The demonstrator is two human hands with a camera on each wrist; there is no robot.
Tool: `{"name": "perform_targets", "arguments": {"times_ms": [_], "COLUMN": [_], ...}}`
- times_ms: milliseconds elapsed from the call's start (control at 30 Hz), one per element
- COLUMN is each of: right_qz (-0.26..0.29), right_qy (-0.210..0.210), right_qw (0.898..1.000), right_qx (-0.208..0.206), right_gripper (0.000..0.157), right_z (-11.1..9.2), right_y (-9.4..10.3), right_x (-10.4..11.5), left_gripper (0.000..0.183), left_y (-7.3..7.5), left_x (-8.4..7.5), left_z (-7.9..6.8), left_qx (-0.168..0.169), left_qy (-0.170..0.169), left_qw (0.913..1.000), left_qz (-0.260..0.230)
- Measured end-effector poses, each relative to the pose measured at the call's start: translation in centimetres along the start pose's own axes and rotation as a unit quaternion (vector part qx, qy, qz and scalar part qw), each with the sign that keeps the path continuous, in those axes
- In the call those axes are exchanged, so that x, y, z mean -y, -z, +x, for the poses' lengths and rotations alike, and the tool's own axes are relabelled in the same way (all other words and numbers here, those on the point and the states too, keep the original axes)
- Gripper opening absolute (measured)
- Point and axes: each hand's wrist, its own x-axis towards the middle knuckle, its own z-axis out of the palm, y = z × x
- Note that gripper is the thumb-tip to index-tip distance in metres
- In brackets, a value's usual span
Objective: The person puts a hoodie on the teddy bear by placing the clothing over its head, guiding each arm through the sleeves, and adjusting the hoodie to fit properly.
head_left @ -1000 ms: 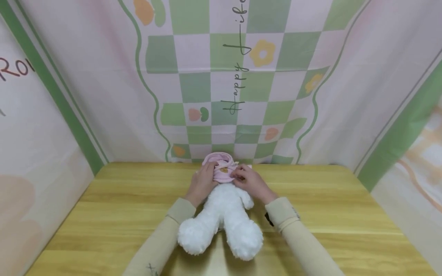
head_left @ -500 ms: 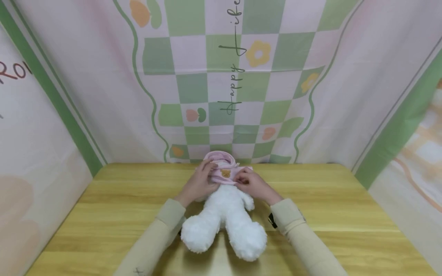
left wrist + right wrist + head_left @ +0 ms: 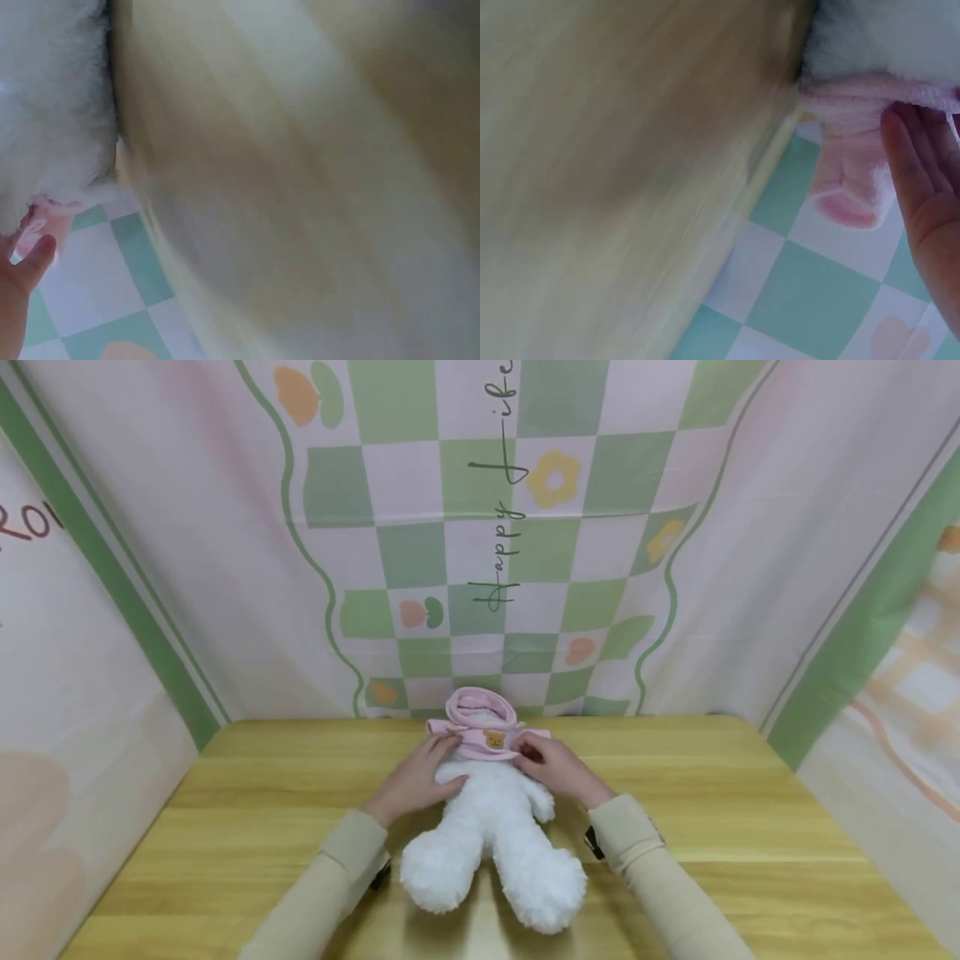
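A white plush toy (image 3: pixel 491 802) lies on the table with its legs toward me. Over its upper end sits a small pink hoodie (image 3: pixel 468 743) with a bear face on it; the toy's head is hidden by the cloth. My left hand (image 3: pixel 415 783) has its fingertips on the hoodie's left side, its thumb spread apart over the toy's fur. At the lower right hem, my right hand (image 3: pixel 557 766) pinches the cloth with bent fingers. The right wrist view shows a pink sleeve (image 3: pixel 847 180) sticking out beside those fingers.
The wooden table (image 3: pixel 675 793) ends at a curtain (image 3: pixel 480 552) with green and white checks and printed words. More printed cloth (image 3: pixel 97 710) hangs at the left side, and another panel (image 3: pixel 900 693) at the right.
My left hand has loosened from the hoodie and moved left and down, its thumb now apart. Both sleeves and the bear face show more fully. The right hand has stayed at the hem.
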Motion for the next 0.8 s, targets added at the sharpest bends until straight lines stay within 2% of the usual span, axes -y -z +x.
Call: {"name": "perform_targets", "arguments": {"times_ms": [100,200,333,433,533,633,733,800], "right_qz": [0.014,0.051,0.116,0.130,0.116,0.099,0.086,0.083], "right_qy": [0.005,0.020,0.037,0.035,0.031,0.036,0.040,0.035], "right_qw": [1.000,0.996,0.976,0.966,0.966,0.971,0.977,0.981], "right_qx": [0.019,0.075,0.179,0.222,0.228,0.213,0.191,0.174], "right_gripper": [0.006,0.016,0.045,0.063,0.067,0.065,0.062,0.060], "right_z": [-0.2,-0.5,-0.9,-1.0,-0.9,-0.9,-0.8,-0.8], "right_y": [0.1,0.7,1.9,2.1,2.0,1.7,1.3,1.1], "right_x": [-0.4,-0.9,-1.2,-1.1,-1.0,-0.9,-0.8,-0.7], "left_gripper": [0.056,0.053,0.060,0.075,0.091,0.103,0.105,0.099], "left_y": [-0.1,0.3,1.1,1.5,1.7,1.7,1.5,1.3], "left_x": [0.2,0.5,0.9,0.9,0.9,1.2,1.6,1.7], "left_z": [0.1,0.0,-0.4,-0.4,-0.3,-0.1,0.1,0.3], "left_qx": [0.000,0.005,0.036,0.074,0.107,0.130,0.138,0.132], "left_qy": [-0.005,-0.003,0.012,0.029,0.040,0.048,0.042,0.028], "left_qw": [1.0000,0.9999,0.9991,0.9963,0.9924,0.9894,0.9894,0.9908], "left_qz": [-0.006,-0.010,-0.020,-0.030,-0.045,-0.044,-0.017,0.006]}}
